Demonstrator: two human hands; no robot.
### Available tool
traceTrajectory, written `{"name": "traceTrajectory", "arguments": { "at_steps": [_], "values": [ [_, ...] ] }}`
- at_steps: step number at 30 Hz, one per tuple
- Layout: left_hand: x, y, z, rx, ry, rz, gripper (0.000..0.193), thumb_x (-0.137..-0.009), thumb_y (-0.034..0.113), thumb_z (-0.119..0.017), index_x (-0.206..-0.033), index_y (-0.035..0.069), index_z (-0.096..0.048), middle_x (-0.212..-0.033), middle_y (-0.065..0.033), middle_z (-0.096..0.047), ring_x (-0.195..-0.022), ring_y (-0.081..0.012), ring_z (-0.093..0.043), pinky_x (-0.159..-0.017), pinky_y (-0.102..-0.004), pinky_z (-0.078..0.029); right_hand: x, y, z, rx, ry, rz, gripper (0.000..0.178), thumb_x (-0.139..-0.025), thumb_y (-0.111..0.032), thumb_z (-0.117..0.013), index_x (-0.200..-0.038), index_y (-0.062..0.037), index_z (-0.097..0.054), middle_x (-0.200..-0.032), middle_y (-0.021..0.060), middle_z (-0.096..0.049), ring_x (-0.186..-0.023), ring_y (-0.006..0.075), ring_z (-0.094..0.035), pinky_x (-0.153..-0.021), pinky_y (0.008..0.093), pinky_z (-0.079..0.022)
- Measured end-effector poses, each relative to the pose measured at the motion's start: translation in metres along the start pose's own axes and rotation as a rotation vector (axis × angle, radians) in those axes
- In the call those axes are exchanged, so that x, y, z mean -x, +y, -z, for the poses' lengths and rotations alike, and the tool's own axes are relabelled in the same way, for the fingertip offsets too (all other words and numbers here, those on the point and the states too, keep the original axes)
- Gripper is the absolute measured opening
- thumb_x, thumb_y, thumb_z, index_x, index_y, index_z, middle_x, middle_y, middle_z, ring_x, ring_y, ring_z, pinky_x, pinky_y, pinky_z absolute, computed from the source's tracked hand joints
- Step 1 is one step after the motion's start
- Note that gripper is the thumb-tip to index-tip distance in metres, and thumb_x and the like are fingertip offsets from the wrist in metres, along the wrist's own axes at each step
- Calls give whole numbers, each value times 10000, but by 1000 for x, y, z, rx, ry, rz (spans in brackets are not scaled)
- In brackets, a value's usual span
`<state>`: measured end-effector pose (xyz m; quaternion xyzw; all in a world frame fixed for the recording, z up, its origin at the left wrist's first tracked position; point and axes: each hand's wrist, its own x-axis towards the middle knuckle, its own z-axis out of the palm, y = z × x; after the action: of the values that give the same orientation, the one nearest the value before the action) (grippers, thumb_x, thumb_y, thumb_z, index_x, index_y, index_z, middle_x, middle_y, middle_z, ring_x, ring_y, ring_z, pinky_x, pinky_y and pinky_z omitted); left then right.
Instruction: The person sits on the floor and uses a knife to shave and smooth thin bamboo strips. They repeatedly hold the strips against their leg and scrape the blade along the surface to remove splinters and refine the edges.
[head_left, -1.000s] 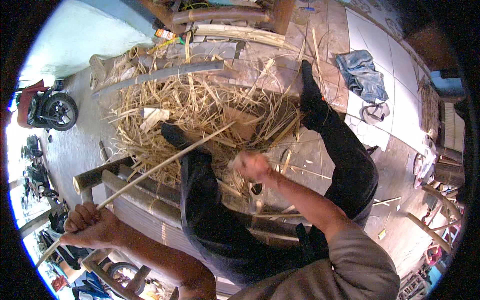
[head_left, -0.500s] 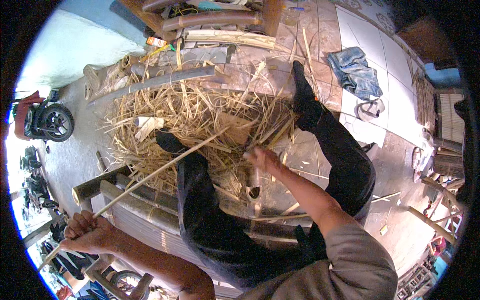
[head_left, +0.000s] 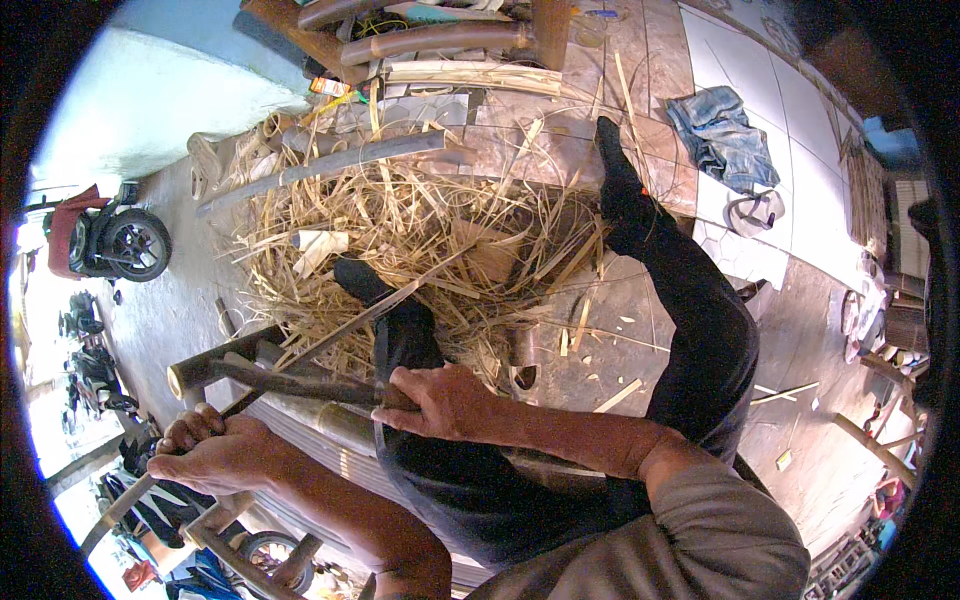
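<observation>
My left hand point(head_left: 205, 447) is closed round a long thin bamboo strip point(head_left: 345, 328), which slants from the lower left up to the pile of shavings point(head_left: 400, 215). My right hand point(head_left: 440, 402) is wrapped round the handle of a knife point(head_left: 310, 387), beside my bent left knee. Its long dark blade points left toward my left hand and lies across the strip; whether it touches the strip I cannot tell. Part of the handle is hidden by my fingers.
A bamboo bench point(head_left: 195, 377) lies under my left leg. Beyond the shavings are a grey flat bar point(head_left: 330, 165) and wooden furniture point(head_left: 440, 42). Blue jeans point(head_left: 725, 138) and a cap point(head_left: 755, 212) lie at the right. Motorbikes point(head_left: 135, 245) stand at the left.
My right hand has swung left and nearer to me, from above the shavings to beside my left knee, bringing the knife across the strip. My left hand keeps its grip; the whole view has shifted slightly.
</observation>
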<state>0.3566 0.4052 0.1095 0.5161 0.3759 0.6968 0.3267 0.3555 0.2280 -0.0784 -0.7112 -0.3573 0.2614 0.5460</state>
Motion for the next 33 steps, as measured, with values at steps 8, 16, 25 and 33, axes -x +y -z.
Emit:
{"name": "traceTrajectory", "arguments": {
  "at_steps": [8,16,25,33],
  "values": [
    [-25,-24,15,-370,60,-143,552,-963,594,-354,-696,112,-377,-598,-10,-372,-513,-129,-361,-470,-264,-292,-3,96,10,252,-71,-424,618,-914,-619,-458,-1008,-28,-614,-746,220,-667,-686,394,-672,-647,518,-548],
    [-41,-38,22,-195,50,-58,500,-965,505,-383,-660,110,-364,-574,-9,-337,-493,-134,-329,-457,-260,-257,-8,109,10,321,32,-327,654,-886,-640,-515,-958,4,-604,-611,174,-600,-561,339,-634,-562,471,-537],
    [-45,-50,31,-243,64,-147,534,-1001,528,-286,-693,100,-376,-613,-23,-376,-512,-144,-347,-461,-272,-286,-1,100,15,363,-10,-369,597,-912,-593,-497,-1052,-22,-600,-722,213,-650,-676,370,-670,-643,486,-553],
    [-49,-50,38,-376,47,-118,526,-994,520,-288,-707,90,-384,-609,-32,-380,-519,-142,-366,-474,-266,-305,0,104,26,334,-51,-408,601,-876,-637,-526,-953,-43,-583,-660,187,-620,-696,390,-657,-708,504,-538]
  ]
}}
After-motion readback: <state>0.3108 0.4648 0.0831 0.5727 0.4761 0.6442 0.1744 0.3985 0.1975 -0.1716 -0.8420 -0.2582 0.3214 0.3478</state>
